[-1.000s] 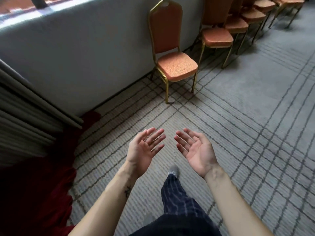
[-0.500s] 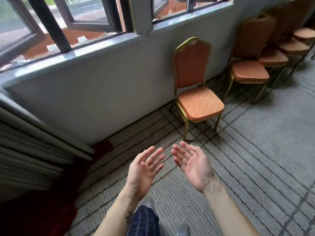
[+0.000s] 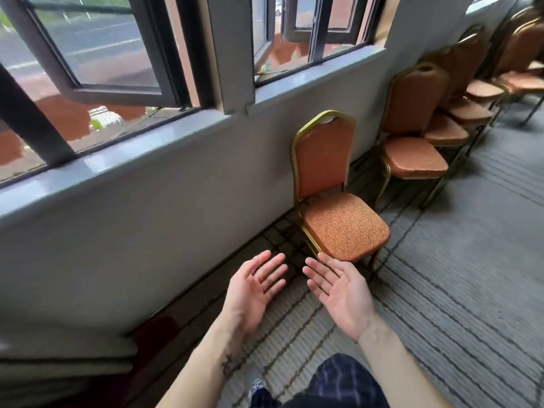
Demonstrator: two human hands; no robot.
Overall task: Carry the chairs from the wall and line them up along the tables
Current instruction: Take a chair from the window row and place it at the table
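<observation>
Palms upturned, left hand (image 3: pixel 250 293) and right hand (image 3: pixel 341 295) hover empty, fingers straight, near the closest chair (image 3: pixel 344 225).

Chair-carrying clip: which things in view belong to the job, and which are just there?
Job:
nearest chair
row of chairs behind it
left hand and right hand, both open and holding nothing

Just there:
open window
window sill
carpet

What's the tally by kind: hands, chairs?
Hands: 2, left hand and right hand, both empty.
Chairs: at least 6, the nearest chair standing apart plus at least 5 in the packed row; the far end overlaps.
Total: at least 8.
</observation>
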